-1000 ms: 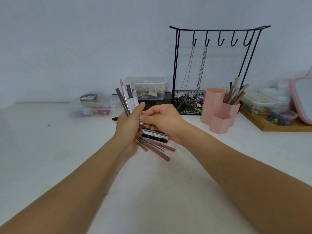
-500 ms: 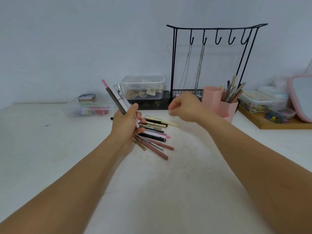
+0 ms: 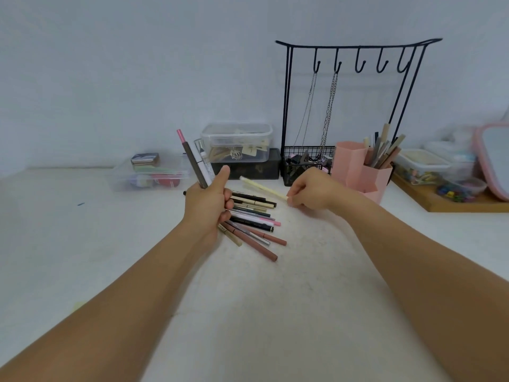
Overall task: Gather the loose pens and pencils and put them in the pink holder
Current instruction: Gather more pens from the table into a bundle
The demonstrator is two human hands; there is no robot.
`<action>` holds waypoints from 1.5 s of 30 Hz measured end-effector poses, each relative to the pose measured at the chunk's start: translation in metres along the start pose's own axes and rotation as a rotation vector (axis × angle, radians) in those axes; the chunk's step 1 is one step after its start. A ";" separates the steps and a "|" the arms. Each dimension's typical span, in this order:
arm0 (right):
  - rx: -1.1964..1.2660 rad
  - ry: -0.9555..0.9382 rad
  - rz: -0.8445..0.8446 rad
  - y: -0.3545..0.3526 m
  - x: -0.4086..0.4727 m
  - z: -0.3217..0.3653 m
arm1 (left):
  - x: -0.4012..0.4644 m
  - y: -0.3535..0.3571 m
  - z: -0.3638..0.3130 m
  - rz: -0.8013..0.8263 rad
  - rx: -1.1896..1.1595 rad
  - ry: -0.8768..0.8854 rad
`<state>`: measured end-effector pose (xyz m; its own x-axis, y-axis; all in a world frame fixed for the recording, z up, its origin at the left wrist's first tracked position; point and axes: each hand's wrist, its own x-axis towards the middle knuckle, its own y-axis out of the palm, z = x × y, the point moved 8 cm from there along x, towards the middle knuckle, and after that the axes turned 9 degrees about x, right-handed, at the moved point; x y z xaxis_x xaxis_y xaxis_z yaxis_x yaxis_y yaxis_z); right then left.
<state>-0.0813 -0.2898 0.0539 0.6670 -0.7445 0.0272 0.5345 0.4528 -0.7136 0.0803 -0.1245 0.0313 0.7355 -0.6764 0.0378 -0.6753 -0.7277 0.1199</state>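
Note:
My left hand (image 3: 208, 205) grips a bundle of pens (image 3: 197, 161) that stick up and to the left above my fist, thumb raised beside them. Under and right of that hand, several loose pens and pencils (image 3: 254, 219) lie fanned out on the white table. My right hand (image 3: 311, 193) pinches one end of a pale yellow pencil (image 3: 261, 187), which points up-left above the pile. The pink holder (image 3: 360, 172) stands just right of my right hand, with several pens upright in its rear compartment.
A black wire hook stand (image 3: 355, 59) with hanging chains and a basket is behind the holder. Clear lidded boxes (image 3: 237, 142) and a flat clear case (image 3: 148, 175) sit at the back. A wooden tray (image 3: 451, 204) with containers and a pink-framed mirror (image 3: 493, 158) are at right.
My right hand left the left hand, swung right toward the holder, then came back down to the pile and now pinches the yellow pencil. The left hand kept its bundle, tilting it left.

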 end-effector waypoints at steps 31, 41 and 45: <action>0.409 -0.256 -0.236 0.007 -0.018 0.059 | 0.008 -0.013 -0.007 -0.086 0.195 0.047; 0.124 -0.249 -0.197 0.041 0.000 0.014 | 0.009 -0.018 -0.010 -0.136 0.287 0.075; 0.166 -0.240 -0.203 0.043 0.002 0.018 | 0.008 -0.016 -0.005 -0.112 0.245 0.031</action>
<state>-0.0473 -0.2633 0.0356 0.6310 -0.6998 0.3349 0.7327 0.3956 -0.5538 0.0972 -0.1177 0.0343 0.8050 -0.5892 0.0690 -0.5798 -0.8061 -0.1188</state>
